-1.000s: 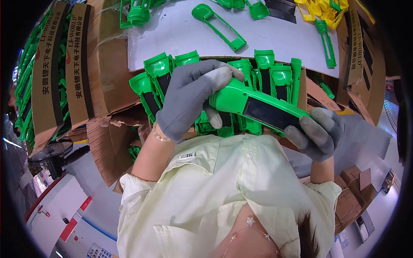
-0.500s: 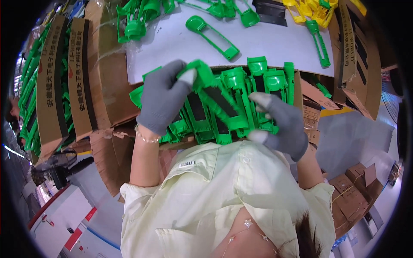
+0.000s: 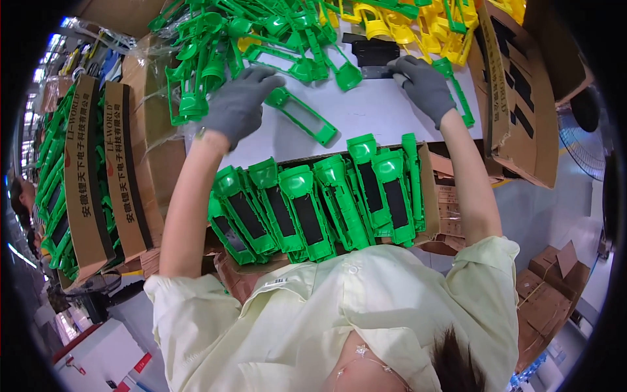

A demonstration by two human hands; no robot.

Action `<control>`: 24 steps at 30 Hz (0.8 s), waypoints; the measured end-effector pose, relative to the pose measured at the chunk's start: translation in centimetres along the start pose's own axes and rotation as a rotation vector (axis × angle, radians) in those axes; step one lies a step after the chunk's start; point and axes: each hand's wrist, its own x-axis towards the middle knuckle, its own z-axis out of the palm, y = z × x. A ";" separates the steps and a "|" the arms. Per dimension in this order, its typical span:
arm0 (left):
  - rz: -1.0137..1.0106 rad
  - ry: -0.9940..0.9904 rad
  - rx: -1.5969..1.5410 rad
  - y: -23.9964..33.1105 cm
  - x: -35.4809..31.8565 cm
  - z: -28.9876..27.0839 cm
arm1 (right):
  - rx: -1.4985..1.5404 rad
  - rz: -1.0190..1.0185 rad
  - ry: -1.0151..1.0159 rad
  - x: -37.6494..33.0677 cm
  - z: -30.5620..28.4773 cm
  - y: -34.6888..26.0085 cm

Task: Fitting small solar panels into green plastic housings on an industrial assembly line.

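Observation:
Both my hands wear grey gloves with pale fingertips and reach over the white tabletop. My left hand (image 3: 238, 108) is palm down, fingers stretched out beside the round end of a loose green plastic frame (image 3: 302, 116); contact is unclear. My right hand (image 3: 424, 90) has its fingers apart at the right edge of a few flat black panels (image 3: 373, 52). Another green frame (image 3: 457, 91) lies just right of that hand. Close to my body, a cardboard box (image 3: 428, 189) holds a row of green housings (image 3: 304, 202), several with black panels set in them.
A heap of green frames (image 3: 274, 32) covers the table's far left, with yellow frames (image 3: 424, 29) at the far right. Cardboard cartons (image 3: 88, 183) with green parts stand at left. An open carton flap (image 3: 519, 98) rises at right, near a fan (image 3: 581, 147).
The green housing my left hand held now rests among the others in the box. Both hands have moved away from the box to the far table, and my view has shifted.

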 end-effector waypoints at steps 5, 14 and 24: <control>0.071 -0.320 -0.137 -3.4 0.8 4.3 | -0.118 0.093 -0.142 1.3 0.9 0.2; 0.199 -0.330 -0.126 -3.0 -2.0 0.8 | 0.311 0.225 -0.075 -1.3 -0.4 -0.3; -0.546 0.081 -1.545 6.1 -6.4 -3.2 | 1.033 0.404 -0.028 -7.5 -8.6 -13.3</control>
